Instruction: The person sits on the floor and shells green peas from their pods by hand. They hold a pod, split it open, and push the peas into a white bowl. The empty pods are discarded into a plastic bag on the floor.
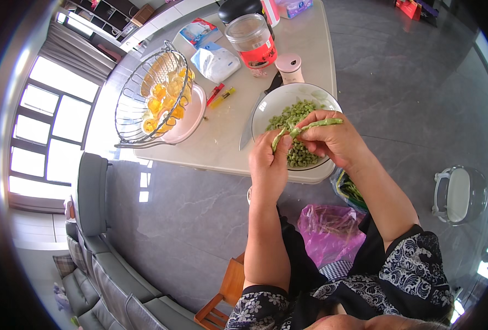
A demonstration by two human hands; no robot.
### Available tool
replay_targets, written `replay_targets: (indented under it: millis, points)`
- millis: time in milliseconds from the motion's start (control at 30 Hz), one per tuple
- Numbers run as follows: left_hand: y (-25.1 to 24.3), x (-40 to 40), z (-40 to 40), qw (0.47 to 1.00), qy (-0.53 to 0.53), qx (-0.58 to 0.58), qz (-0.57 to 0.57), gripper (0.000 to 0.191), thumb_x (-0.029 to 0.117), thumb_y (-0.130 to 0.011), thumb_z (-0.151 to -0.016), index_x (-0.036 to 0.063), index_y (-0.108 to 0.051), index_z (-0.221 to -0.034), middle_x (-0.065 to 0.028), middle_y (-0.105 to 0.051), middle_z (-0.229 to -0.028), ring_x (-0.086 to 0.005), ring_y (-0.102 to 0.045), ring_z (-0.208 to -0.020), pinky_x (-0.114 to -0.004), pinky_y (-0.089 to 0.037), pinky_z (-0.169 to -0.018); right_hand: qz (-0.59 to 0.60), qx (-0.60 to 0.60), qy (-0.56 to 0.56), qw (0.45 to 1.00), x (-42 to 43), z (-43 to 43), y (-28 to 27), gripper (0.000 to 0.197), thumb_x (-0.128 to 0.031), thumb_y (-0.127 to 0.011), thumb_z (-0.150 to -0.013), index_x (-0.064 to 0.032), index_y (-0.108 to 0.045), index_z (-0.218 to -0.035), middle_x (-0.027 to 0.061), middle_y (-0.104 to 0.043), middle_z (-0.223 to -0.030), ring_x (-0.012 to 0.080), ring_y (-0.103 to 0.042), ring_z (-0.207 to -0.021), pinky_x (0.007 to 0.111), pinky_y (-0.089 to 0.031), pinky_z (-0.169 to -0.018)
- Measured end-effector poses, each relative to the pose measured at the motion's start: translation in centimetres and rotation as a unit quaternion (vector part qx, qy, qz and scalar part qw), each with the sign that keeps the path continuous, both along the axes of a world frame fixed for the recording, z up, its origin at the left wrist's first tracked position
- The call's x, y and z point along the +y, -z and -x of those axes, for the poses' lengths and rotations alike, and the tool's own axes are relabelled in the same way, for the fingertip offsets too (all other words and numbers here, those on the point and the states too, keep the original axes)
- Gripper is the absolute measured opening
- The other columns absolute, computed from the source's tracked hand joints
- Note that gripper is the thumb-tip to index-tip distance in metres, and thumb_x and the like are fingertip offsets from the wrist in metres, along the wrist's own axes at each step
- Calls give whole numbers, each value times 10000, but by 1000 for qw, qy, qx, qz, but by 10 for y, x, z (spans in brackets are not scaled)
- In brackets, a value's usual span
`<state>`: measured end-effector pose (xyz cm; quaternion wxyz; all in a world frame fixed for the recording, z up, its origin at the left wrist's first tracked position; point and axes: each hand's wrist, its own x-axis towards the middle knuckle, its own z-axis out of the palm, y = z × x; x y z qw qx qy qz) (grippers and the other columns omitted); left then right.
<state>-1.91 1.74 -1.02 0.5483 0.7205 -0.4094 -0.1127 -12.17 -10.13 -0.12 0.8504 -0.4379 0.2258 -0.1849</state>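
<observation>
Over a white bowl (264,110) with a dark rim, both hands grip one green bean pod (295,133). My left hand (268,159) pinches its left part between thumb and fingers. My right hand (330,134) holds the other part, whose end (328,122) sticks out past the fingers. The pod looks bent or split between the hands. Many shelled green beans (299,111) lie in the bowl below, partly hidden by the hands. Beside the bowl on the left is a knife (251,119) with a black handle.
On the table (227,154) are a wire basket (153,95) of yellow-wrapped items, a pink basin (192,117), two markers (219,97), a clear jar (252,41) and a pink container (289,68). Below me are a pink plastic bag (326,243) with husks and a bag of pods (351,189).
</observation>
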Motion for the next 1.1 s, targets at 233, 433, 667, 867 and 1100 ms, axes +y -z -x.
replay_targets:
  millis: [233, 433, 667, 867, 1100]
  points:
    - [2, -1, 3, 998, 18, 51, 24, 160, 148, -558, -880, -8, -587, -902, -107, -571, -751, -212, -539, -678, -305, -430, -629, -40, -24, -3, 999, 3, 0, -3, 116, -41, -609, -757, 6, -547, -843, 56, -544, -630, 106, -498, -484, 225, -338, -389]
    - [-4, 0, 6, 996, 44, 79, -21, 220, 201, -514, -916, -5, -577, -873, -12, -533, -710, -92, -471, -673, -241, -392, -609, -9, 6, 1, 1000, 2, 3, 0, 116, -38, -607, -742, -17, -522, -819, 44, -522, -605, 101, -475, -448, 223, -311, -368]
    - [-3, -2, 6, 997, 68, 36, -3, 137, 128, -540, -885, -5, -570, -880, -32, -542, -715, -122, -506, -686, -274, -417, -617, -30, 7, -12, 999, -1, 6, -2, 119, -31, -599, -733, -15, -521, -822, 43, -528, -601, 102, -492, -461, 223, -328, -375]
    - [1, -11, 10, 992, 46, -116, 21, 109, 86, -541, -854, -21, -557, -865, -136, -578, -767, -261, -567, -699, -339, -438, -642, 108, 49, 15, 993, 3, 6, -2, 106, -17, -583, -736, -6, -522, -822, 62, -555, -615, 114, -524, -485, 234, -388, -406]
    - [-9, -1, 2, 990, 53, 121, -54, 166, 124, -507, -903, -17, -572, -844, -27, -541, -670, -106, -494, -609, -258, -397, -545, -32, 14, -42, 999, -2, 4, -2, 133, -8, -579, -737, -13, -506, -848, 59, -544, -616, 131, -531, -493, 249, -404, -415]
